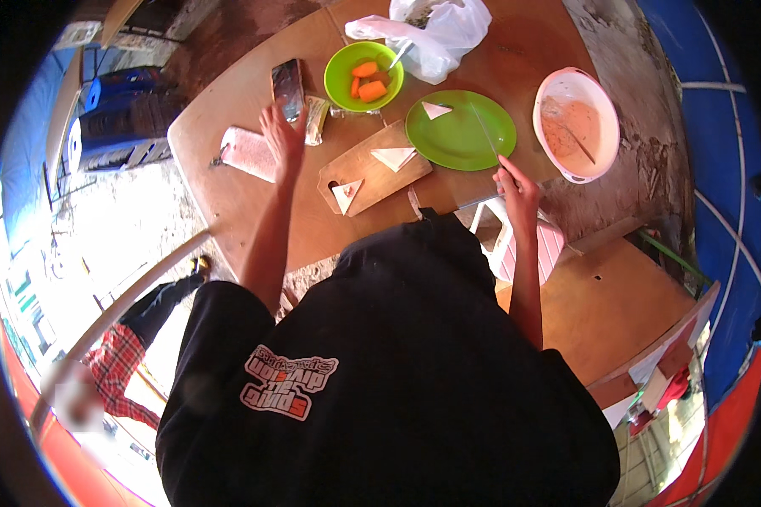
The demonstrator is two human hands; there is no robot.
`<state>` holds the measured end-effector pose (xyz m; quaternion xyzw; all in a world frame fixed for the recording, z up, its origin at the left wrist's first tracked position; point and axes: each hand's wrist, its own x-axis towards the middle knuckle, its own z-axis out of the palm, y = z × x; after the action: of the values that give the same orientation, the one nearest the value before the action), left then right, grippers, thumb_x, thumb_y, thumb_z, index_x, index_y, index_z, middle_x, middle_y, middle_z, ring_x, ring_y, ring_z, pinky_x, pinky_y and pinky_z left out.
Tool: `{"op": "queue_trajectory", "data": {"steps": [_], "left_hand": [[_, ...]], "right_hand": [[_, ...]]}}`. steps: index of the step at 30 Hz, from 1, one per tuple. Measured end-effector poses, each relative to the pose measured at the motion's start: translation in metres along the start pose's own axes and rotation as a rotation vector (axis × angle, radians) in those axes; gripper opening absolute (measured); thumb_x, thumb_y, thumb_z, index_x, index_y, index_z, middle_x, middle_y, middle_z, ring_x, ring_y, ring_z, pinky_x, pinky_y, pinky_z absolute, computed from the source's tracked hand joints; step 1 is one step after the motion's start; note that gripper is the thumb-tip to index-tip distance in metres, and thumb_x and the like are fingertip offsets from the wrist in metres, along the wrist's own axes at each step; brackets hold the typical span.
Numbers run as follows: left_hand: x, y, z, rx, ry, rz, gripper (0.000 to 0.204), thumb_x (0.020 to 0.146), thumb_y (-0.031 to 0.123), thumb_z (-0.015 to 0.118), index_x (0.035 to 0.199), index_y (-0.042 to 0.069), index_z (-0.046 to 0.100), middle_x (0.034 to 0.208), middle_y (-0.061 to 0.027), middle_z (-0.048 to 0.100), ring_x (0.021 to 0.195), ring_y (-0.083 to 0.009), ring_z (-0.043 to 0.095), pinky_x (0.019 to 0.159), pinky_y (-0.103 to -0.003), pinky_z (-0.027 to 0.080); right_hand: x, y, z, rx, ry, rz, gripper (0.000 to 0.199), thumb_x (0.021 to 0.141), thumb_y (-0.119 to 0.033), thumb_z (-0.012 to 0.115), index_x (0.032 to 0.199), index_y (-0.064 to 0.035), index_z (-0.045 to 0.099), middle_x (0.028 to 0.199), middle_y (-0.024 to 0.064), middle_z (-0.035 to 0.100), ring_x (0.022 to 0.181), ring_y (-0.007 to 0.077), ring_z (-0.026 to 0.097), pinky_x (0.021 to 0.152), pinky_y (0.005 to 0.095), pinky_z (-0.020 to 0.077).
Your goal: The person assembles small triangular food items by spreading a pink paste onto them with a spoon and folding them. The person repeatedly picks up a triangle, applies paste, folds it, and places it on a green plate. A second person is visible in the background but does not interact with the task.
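My right hand [518, 182] is closed round the handle of a knife [484, 131], its thin blade reaching over a green oval plate [461, 156]. One white triangular sandwich piece [436, 111] lies on that plate. Fingers apart and holding nothing, my left hand [283, 139] is over the table by a dark phone [287, 89] and a small packet [316, 120]. Between my hands lies a wooden cutting board [368, 182]. On it are two more triangular pieces: one [347, 196] near the handle hole, the other [394, 158] toward the plate.
Beyond the board stand a green bowl [336, 83] of orange chunks and a white plastic bag [448, 42]. A pale basin [607, 127] with orange-pink mixture and a spoon is at right. A pink cloth [249, 154] lies left. A person in a plaid shirt [120, 359] is at lower left.
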<state>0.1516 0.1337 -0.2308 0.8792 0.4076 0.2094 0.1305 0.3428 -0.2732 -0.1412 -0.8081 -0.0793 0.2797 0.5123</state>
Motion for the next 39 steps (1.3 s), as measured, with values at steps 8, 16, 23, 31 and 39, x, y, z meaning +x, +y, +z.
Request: {"op": "queue_trajectory", "data": {"steps": [8, 16, 23, 31, 39], "left_hand": [[-0.189, 0.031, -0.031, -0.308, -0.265, -0.489, 0.033, 0.072, 0.024, 0.077, 0.09, 0.002, 0.061, 0.087, -0.0128, 0.061, 0.078, -0.026, 0.062, 0.072, -0.037, 0.05], [-0.188, 0.035, -0.032, -0.279, -0.287, -0.63, 0.039, 0.064, 0.02, 0.08, 0.092, 0.003, 0.059, 0.08, -0.0104, 0.065, 0.078, -0.0292, 0.064, 0.071, -0.039, 0.05], [-0.196, 0.039, -0.022, -0.198, -0.335, -0.571, 0.033, 0.066, 0.016, 0.076, 0.094, 0.005, 0.063, 0.086, -0.0113, 0.068, 0.083, -0.0302, 0.066, 0.072, -0.04, 0.051], [-0.197, 0.036, -0.012, -0.198, -0.357, -0.588, 0.035, 0.062, 0.015, 0.079, 0.092, 0.004, 0.064, 0.08, -0.0099, 0.067, 0.079, -0.0273, 0.067, 0.069, -0.039, 0.051], [-0.193, 0.043, -0.028, -0.184, -0.373, -0.586, 0.037, 0.073, 0.025, 0.075, 0.099, 0.004, 0.059, 0.086, -0.0187, 0.067, 0.085, -0.036, 0.065, 0.073, -0.045, 0.05]], "right_hand": [[0.007, 0.009, 0.076, -0.177, -0.551, -0.144, 0.027, 0.089, -0.018, 0.06, 0.112, -0.0067, 0.069, 0.076, 0.004, 0.067, 0.066, 0.0082, 0.058, 0.059, 0.0252, 0.0457], [-0.015, 0.016, 0.111, -0.186, -0.725, -0.146, 0.027, 0.089, -0.012, 0.057, 0.111, -0.0016, 0.067, 0.077, 0.0065, 0.068, 0.065, 0.0084, 0.058, 0.06, 0.0247, 0.0458], [-0.021, 0.025, 0.104, -0.152, -0.548, -0.188, 0.028, 0.089, -0.013, 0.057, 0.113, -0.0023, 0.067, 0.074, 0.0052, 0.067, 0.062, 0.0073, 0.055, 0.057, 0.0249, 0.0439], [-0.032, 0.036, 0.1, -0.164, -0.545, -0.173, 0.031, 0.09, -0.017, 0.058, 0.118, -0.0053, 0.065, 0.078, 0.0034, 0.066, 0.063, 0.006, 0.053, 0.057, 0.0229, 0.0451], [-0.044, 0.037, 0.099, -0.128, -0.501, -0.154, 0.029, 0.09, -0.015, 0.057, 0.115, -0.0041, 0.066, 0.072, 0.0031, 0.064, 0.062, 0.0053, 0.052, 0.055, 0.0237, 0.0414]]}}
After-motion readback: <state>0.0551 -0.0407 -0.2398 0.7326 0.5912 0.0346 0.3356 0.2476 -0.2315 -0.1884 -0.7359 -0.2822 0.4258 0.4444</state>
